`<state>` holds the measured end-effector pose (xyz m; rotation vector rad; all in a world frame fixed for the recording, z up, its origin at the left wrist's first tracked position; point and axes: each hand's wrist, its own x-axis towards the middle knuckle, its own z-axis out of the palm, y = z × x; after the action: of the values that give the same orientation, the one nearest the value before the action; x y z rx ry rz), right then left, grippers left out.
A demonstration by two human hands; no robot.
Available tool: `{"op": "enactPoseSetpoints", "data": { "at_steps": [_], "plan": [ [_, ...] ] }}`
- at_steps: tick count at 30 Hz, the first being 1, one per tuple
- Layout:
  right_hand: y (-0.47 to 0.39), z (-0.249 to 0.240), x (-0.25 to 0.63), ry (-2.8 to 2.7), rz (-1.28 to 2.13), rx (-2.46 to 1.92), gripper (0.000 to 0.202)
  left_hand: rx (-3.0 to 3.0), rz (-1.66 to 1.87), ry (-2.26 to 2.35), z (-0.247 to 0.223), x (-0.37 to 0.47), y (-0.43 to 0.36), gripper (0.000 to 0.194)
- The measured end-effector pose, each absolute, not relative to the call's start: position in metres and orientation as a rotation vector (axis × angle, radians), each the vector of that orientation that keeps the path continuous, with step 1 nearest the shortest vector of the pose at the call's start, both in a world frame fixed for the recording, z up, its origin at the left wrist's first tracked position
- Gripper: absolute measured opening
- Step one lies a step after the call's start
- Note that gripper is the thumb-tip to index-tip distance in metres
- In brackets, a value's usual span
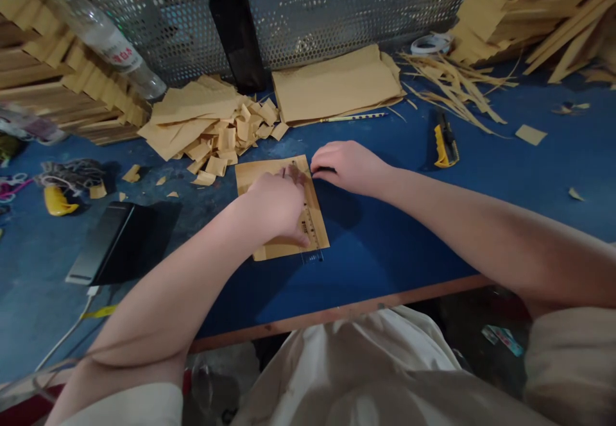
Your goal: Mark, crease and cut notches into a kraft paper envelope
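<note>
Spread over the brown sheet, the left hand lies palm down, thumb held away from the fingers, pressing on the clear ruler. The ruler runs along the sheet's right side, its near end sticking out past the sheet's edge at five o'clock.

Taking the sheet as the clock's centre, the right hand is at two o'clock, just beside the sheet's right edge, its fingers bent and thumb close to them; I cannot tell whether it grips anything.

Around them on the blue table, a pile of cut paper pieces sits at eleven o'clock, with the upright black phone behind it. At one o'clock are a stack of brown paper and a patterned pencil along its near edge. The yellow cutter lies between two and three o'clock, and the black device between eight and nine.
</note>
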<state>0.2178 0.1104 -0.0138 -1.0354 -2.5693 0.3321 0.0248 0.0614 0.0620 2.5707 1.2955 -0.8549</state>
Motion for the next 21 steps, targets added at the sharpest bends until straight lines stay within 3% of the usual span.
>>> {"op": "enactPoseSetpoints", "data": {
  "at_steps": [12,17,21],
  "plan": [
    [0.038,-0.012,0.229,-2.641,0.334,-0.904,0.019,2.643,-0.890,1.235,0.062,0.024,0.061,0.135],
    [0.004,-0.010,0.232,-2.680,0.239,-0.733,0.027,2.643,-0.896,1.273,0.059,0.024,0.061,0.126],
    [-0.019,-0.009,0.232,-2.634,0.264,-0.595,0.026,2.634,-0.885,1.272,0.059,0.024,0.061,0.131]
  ]
}}
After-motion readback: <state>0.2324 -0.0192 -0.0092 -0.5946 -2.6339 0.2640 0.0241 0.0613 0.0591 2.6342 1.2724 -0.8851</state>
